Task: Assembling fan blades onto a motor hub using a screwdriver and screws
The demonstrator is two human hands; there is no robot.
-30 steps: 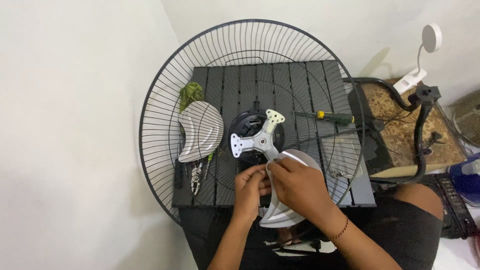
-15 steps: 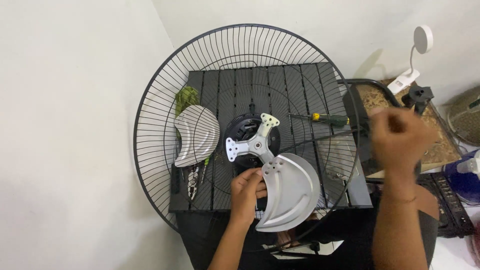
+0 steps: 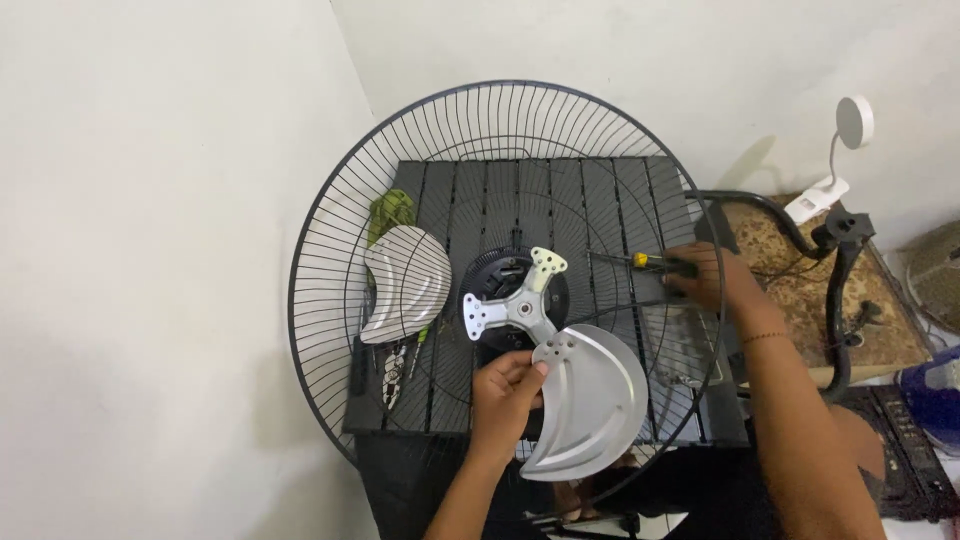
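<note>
The left hand [image 3: 505, 385] has its grip closed on the inner end of a silver fan blade [image 3: 585, 405], holding it against 1 arm of the metal hub [image 3: 520, 300], which sits at the middle of the round wire fan guard [image 3: 330, 250] on the dark slatted worktop [image 3: 600, 200]. The right hand [image 3: 715, 280] is out to the right, its grip closed on a screwdriver [image 3: 640, 260] lying on the worktop. A second blade [image 3: 405, 280] rests to the left, apart from the hub.
</note>
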